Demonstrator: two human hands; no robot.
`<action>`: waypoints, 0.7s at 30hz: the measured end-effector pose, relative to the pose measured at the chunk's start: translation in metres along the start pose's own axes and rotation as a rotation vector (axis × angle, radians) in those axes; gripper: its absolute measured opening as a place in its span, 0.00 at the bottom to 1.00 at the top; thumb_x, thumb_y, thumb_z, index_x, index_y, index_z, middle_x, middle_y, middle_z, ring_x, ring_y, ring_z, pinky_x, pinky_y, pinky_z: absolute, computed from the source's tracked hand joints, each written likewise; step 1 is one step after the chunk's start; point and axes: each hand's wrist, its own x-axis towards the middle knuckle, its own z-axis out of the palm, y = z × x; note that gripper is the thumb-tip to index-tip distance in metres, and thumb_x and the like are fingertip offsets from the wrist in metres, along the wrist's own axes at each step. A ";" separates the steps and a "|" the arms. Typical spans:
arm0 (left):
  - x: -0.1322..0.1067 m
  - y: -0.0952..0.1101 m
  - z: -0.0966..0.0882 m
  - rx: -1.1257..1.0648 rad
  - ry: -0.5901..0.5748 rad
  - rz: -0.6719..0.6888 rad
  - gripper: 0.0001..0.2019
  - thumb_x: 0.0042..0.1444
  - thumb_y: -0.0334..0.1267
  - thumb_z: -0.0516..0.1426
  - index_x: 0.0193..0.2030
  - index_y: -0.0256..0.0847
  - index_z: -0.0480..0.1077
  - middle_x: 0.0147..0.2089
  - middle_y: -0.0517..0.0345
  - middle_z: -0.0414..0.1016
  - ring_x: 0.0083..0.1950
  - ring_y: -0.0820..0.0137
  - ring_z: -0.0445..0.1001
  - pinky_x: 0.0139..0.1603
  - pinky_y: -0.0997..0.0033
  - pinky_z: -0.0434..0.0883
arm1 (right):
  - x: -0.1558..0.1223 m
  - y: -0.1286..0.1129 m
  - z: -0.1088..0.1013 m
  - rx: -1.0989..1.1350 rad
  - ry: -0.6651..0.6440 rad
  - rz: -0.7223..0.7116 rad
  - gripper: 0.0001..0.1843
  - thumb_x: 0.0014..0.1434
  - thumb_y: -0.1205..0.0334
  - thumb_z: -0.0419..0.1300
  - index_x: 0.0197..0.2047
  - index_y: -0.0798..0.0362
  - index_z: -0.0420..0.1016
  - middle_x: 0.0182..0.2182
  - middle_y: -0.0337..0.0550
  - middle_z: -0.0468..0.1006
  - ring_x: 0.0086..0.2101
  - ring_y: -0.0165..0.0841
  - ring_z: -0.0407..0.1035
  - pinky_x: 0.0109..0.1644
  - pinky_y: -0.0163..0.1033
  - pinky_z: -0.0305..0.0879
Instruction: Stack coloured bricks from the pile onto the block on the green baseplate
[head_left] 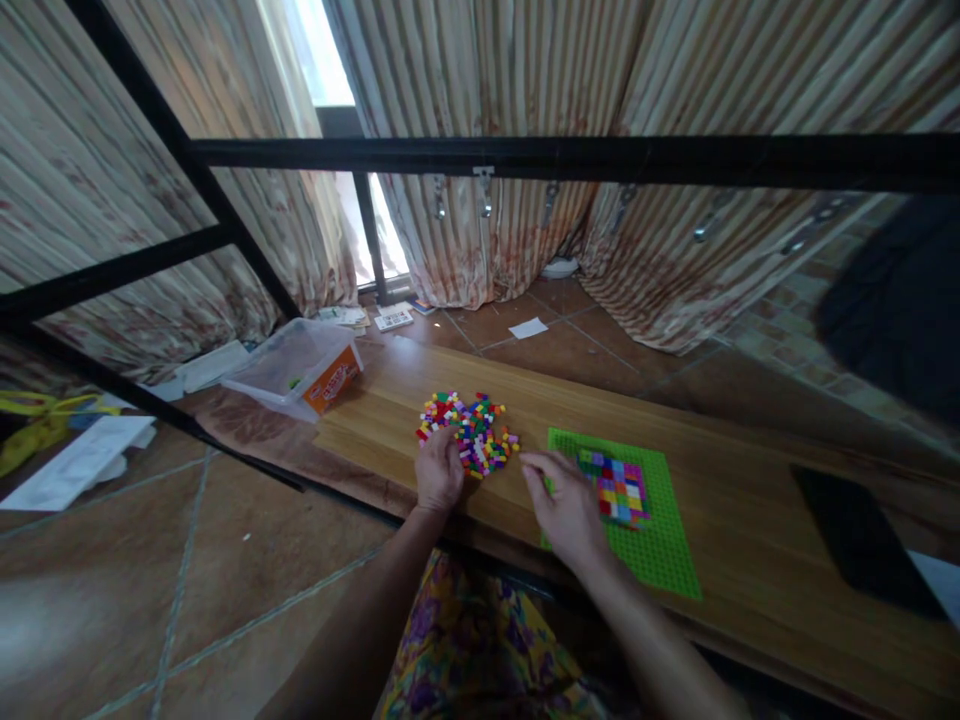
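A loose pile of small colourful toy building bricks [474, 425] lies on the wooden board. My left hand [440, 472] rests at the near left edge of this pile, its fingers curled in among the bricks; what they hold, if anything, is hidden. Between the pile and a green studded baseplate [671, 550] is my right hand [568, 508], thumb and forefinger pinched together by the pile's right edge. Anything in that pinch is too small to make out. On the baseplate sits a block of multicoloured bricks [621, 490], partly behind my right hand.
A clear plastic box [289, 365] with an orange label stands at the board's left end. Farther right on the wooden board [757, 540] lies a dark flat panel [862, 540]. A black metal bar [570, 155] crosses above, in front of striped curtains [495, 90]. Papers lie on the tiled floor.
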 end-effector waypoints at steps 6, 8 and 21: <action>-0.002 0.000 0.000 -0.040 0.040 -0.016 0.15 0.60 0.35 0.47 0.47 0.39 0.72 0.41 0.50 0.77 0.44 0.65 0.75 0.48 0.63 0.72 | -0.001 0.011 0.041 -0.107 -0.182 0.055 0.13 0.61 0.68 0.52 0.44 0.49 0.76 0.40 0.44 0.77 0.42 0.37 0.71 0.49 0.41 0.65; -0.002 0.000 0.000 -0.049 0.043 -0.029 0.15 0.60 0.35 0.47 0.47 0.40 0.73 0.41 0.51 0.77 0.44 0.65 0.75 0.48 0.63 0.72 | 0.005 0.011 0.049 -0.143 -0.212 0.048 0.13 0.61 0.68 0.53 0.44 0.48 0.76 0.41 0.44 0.76 0.43 0.37 0.71 0.50 0.41 0.65; -0.003 0.000 0.000 -0.131 0.087 -0.088 0.15 0.61 0.33 0.46 0.49 0.40 0.71 0.42 0.52 0.76 0.46 0.67 0.74 0.49 0.64 0.71 | 0.023 0.026 0.060 -0.236 -0.149 0.011 0.14 0.61 0.68 0.52 0.40 0.49 0.79 0.42 0.46 0.73 0.45 0.38 0.69 0.51 0.41 0.65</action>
